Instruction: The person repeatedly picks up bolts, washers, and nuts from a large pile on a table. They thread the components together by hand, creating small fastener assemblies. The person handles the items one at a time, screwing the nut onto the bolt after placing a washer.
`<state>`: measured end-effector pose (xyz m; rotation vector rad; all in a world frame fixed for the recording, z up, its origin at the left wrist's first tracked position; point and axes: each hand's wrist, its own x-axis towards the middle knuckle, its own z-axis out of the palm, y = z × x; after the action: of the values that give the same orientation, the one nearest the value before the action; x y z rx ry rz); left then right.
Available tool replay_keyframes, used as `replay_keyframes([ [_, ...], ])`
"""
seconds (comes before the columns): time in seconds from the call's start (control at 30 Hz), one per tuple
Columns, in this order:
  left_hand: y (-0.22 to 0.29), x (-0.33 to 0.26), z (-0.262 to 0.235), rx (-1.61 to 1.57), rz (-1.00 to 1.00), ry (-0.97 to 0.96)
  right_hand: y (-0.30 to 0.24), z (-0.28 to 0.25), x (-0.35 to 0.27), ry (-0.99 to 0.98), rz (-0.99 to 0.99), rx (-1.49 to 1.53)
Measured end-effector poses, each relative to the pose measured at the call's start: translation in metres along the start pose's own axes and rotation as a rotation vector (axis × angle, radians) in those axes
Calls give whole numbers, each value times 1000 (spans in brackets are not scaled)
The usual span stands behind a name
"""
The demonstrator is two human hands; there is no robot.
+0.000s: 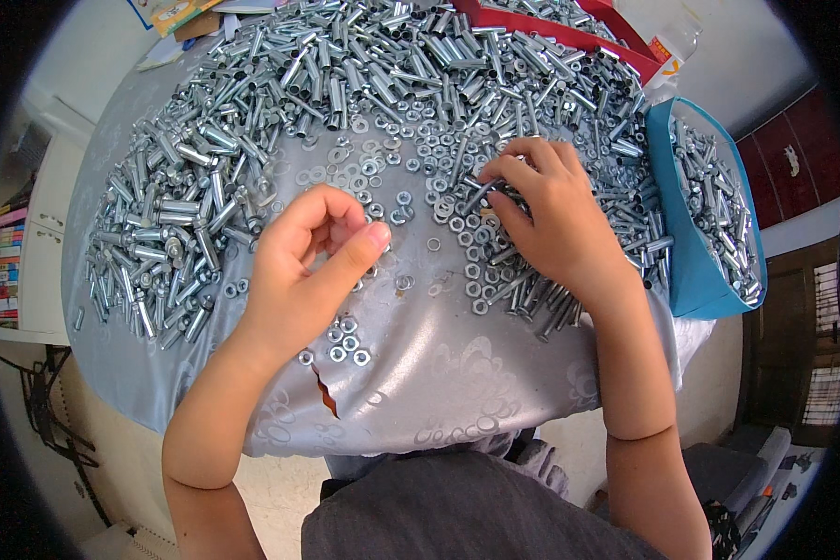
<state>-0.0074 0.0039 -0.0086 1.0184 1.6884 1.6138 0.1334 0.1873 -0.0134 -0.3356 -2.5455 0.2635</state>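
My left hand [308, 257] hovers over the middle of the table, its fingers curled in and the thumb stretched alongside; what they hold, if anything, is hidden. Loose hex nuts [348, 342] lie just below it, and flat washers [345, 168] are scattered beyond its fingertips. Farther right, my right hand [560, 215] pinches a slim metal bolt [479, 198] between thumb and forefinger. Under that hand lies a heap of long thin bolts [551, 303], bordered on the left by many hex nuts [473, 252].
Silvery sleeve anchors [177, 215] pile up at the left, and metal tubes [345, 70] cover the far side. A blue box [709, 289] of bolts stands at the right, a red tray [532, 26] at the back. The grey tablecloth [439, 392] has a tear near the front.
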Motion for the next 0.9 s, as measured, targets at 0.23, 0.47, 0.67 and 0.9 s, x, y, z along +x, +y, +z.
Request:
replay_keyframes([
  [0.23, -1, -1, 1, -37, -5, -5, 4, -9, 5, -73, 45, 37],
  [0.47, -3, 0, 1, -78, -12, -17, -1, -22, 12, 186, 404, 717],
  [0.67, -2, -2, 2, -62, -27, -23, 15, -36, 16, 326, 601, 1337],
  [0.9, -7, 0, -2, -114, -7, -22, 36, -40, 22, 473, 769, 1193],
])
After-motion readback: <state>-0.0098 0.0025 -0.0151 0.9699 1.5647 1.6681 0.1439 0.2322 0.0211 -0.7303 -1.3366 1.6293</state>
